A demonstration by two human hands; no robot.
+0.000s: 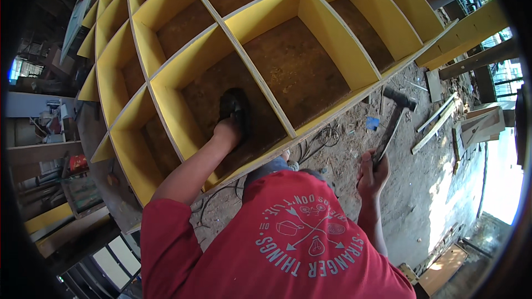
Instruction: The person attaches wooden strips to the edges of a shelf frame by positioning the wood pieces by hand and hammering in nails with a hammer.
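My left hand [226,129] reaches down into one compartment of a large yellow wooden grid frame [257,91]. At its fingers is a black rounded thing [235,108], whose kind I cannot make out, and it hides most of those fingers. Off the frame's right side, my right hand [372,174] is closed around the handle of a hammer [394,124]. The hammer points up and away from me, its dark metal head over the ground and apart from the frame. Brown boards show at the bottom of the compartments.
Dark cables [321,141] lie on the dirt floor by the frame's near edge, close to a small blue scrap [372,124]. Wood strips [435,124] and board offcuts [481,127] are scattered at the right. Shelves with clutter [55,122] stand at the left.
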